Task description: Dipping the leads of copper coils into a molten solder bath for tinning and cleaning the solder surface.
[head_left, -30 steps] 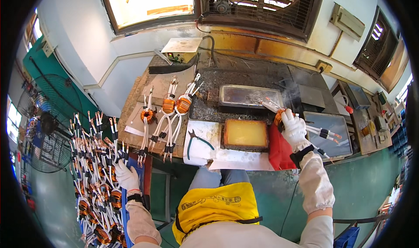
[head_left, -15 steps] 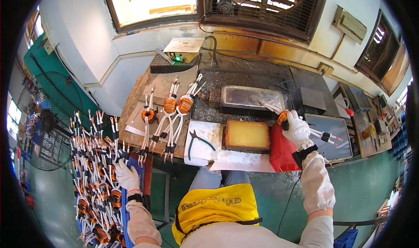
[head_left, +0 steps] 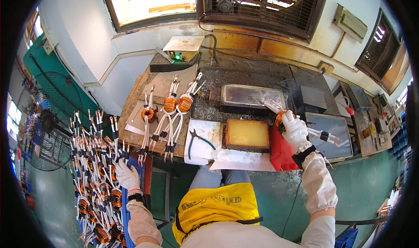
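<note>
My right hand (head_left: 295, 129), in a white glove, is closed around a copper-wound ring coil (head_left: 279, 118). The coil's bare lead ends reach over the right end of a rectangular pot of silvery molten metal (head_left: 231, 96). Its other white leads (head_left: 322, 135), with black sleeves, stick out to the right past my hand. My gloved left hand (head_left: 127, 176) rests at the edge of a blue bin heaped with similar coils (head_left: 103, 187). Its fingers look loosely extended against the leads; their tips are partly hidden.
Three ring coils (head_left: 170, 105) lie on the bench's left side. Green-handled cutters (head_left: 200, 142) lie on white paper, beside a tray of yellow material (head_left: 247, 133). A red container (head_left: 283, 154) stands below my right hand. A control box (head_left: 184, 51) is at the back; a fan (head_left: 48, 117) stands left.
My right hand has shifted slightly left and toward the pot, tilting the coil with it. My left hand stays in place.
</note>
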Demonstrator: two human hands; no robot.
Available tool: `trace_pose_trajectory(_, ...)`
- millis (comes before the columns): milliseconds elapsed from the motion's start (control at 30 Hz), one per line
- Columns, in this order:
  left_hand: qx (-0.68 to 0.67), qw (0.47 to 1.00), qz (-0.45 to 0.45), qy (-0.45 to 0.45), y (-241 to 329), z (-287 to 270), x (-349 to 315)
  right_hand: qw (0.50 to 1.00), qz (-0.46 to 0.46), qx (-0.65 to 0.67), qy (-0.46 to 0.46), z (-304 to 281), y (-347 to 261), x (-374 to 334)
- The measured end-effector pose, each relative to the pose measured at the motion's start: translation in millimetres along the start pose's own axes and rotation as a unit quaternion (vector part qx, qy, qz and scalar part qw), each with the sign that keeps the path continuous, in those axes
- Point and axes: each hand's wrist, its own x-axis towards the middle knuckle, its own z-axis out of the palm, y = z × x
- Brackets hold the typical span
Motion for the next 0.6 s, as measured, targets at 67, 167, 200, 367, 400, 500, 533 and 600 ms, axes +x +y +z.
trace_pose_trajectory(67, -0.001, 1.000, 0.000, 0.000, -0.4, -0.3, -0.3, 1.000, -0.006, -0.003, -0.006, -1.3, -0.6, -0.2)
trace_pose_trajectory(167, -0.001, 1.000, 0.003, 0.014, -1.5, 0.2, -1.3, 1.000, -0.018, -0.016, -0.009, -3.6, -1.6, -0.5)
trace_pose_trajectory(200, -0.002, 1.000, 0.003, 0.014, -1.0, -0.5, -1.1, 1.000, -0.018, -0.016, -0.009, -3.2, -1.9, -0.5)
trace_pose_trajectory(367, -0.001, 0.999, 0.012, 0.033, 0.7, -2.7, -1.4, 0.991, -0.037, -0.123, -0.039, 4.6, -6.0, -0.3)
trace_pose_trajectory(400, 0.000, 0.999, 0.012, 0.033, 0.6, -2.6, -1.4, 0.991, -0.037, -0.123, -0.039, 6.2, -6.3, -0.4)
trace_pose_trajectory(500, -0.006, 0.999, 0.016, 0.030, 0.4, -2.6, -1.1, 0.989, -0.045, -0.139, -0.030, 9.9, -6.4, -0.7)
trace_pose_trajectory(533, -0.005, 0.999, 0.020, 0.040, 0.8, -2.6, -1.1, 0.989, -0.045, -0.141, -0.029, 10.7, -6.3, -0.8)
trace_pose_trajectory(600, -0.003, 0.998, 0.023, 0.050, 1.5, -3.2, -1.1, 0.988, -0.044, -0.143, -0.028, 11.7, -6.1, -0.9)
